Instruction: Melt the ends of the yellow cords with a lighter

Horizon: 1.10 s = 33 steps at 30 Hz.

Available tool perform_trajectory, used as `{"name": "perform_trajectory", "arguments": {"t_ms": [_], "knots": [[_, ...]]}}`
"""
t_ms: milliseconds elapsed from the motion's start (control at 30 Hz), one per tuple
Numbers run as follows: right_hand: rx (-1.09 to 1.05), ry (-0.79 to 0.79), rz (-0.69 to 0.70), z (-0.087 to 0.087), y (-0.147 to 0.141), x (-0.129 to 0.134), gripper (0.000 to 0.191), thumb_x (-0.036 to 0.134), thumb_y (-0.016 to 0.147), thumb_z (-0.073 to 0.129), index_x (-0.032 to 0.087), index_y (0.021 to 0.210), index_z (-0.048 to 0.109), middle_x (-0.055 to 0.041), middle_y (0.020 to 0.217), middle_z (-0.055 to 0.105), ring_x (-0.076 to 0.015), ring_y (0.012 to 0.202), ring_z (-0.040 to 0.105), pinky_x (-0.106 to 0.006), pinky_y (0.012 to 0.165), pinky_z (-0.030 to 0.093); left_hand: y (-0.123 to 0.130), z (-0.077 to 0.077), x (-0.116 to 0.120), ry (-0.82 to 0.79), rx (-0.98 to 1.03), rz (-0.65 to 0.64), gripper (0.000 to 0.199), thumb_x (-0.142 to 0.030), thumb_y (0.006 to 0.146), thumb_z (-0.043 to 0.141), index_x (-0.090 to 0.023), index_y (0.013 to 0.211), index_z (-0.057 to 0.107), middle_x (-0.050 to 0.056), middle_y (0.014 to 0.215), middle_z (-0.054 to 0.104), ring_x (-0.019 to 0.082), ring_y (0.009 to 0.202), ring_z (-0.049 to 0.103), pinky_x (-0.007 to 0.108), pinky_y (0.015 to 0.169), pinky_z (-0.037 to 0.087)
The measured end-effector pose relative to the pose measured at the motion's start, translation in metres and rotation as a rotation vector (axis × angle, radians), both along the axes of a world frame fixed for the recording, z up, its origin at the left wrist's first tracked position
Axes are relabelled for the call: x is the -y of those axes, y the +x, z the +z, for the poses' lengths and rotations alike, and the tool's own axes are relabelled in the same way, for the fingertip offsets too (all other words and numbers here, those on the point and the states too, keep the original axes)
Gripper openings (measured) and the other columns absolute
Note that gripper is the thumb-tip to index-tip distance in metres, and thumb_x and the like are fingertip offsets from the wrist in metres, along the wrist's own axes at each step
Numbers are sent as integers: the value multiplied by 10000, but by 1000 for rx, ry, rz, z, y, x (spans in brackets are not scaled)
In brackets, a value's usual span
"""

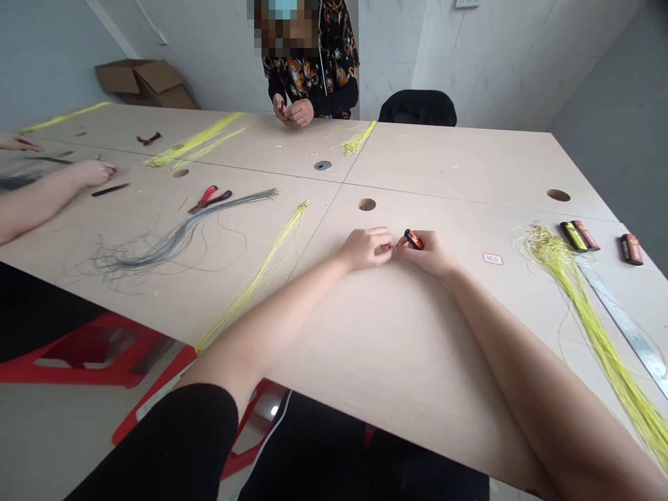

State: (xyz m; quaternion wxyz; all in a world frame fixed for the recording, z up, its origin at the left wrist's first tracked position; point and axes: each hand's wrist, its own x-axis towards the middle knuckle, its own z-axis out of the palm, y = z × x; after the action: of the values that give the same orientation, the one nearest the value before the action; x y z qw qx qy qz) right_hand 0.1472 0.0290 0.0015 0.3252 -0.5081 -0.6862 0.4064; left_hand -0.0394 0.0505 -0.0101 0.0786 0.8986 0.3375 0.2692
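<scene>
Hands were together: right hand [425,254] clamped a light red-and-black tool [414,239], best held by its body — left hand's [366,249] grip unclear.

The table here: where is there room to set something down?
Bare tabletop lies before the left hand and right hand holding a small red-and-black object, between the yellow strands and the yellow wire bundle. Another stretches toward the far right corner. Crowded: the left side, with grey wires and red-handled pliers.

Pale panelled walls [386,56], red stools [78,355]
</scene>
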Motion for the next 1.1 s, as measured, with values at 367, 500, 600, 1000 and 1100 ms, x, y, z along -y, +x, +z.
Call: {"name": "perform_trajectory", "arguments": {"t_ms": [367,500,600,1000,1100], "knots": [[-5,4,3,1,-1,1,132,286,649,530,155,643,545,40,578,388,-85,566,291,-256,543,222,0,0,0,-18,0,-9,131,-207,786,496,-180,751,619,23,796,651,121,719,586,230,635,406],[3,-1,-14,0,-1,1,163,317,659,532,158,626,520,41,572,366,-84,566,285,-258,542,213,0,0,0,-13,-5,-9,132,-211,788,496,-180,746,618,21,789,651,121,716,585,230,627,400],[10,4,-12,-1,-1,1,178,330,659,535,155,630,532,39,574,371,-84,566,284,-259,541,213,0,-1,-1,-8,-2,-11,132,-213,791,498,-181,746,618,20,788,653,119,715,585,229,625,398],[10,25,-14,0,-1,0,183,334,667,535,154,635,544,39,567,367,-86,564,272,-259,542,225,0,-1,-1,6,-5,-13,140,-212,799,487,-178,751,614,23,797,654,121,721,587,233,620,395],[17,24,-16,0,-1,1,177,328,669,534,155,634,543,39,570,363,-88,568,273,-260,545,226,0,-1,-1,12,-10,-11,138,-216,796,487,-179,745,610,23,786,648,124,719,586,235,614,392]]}}
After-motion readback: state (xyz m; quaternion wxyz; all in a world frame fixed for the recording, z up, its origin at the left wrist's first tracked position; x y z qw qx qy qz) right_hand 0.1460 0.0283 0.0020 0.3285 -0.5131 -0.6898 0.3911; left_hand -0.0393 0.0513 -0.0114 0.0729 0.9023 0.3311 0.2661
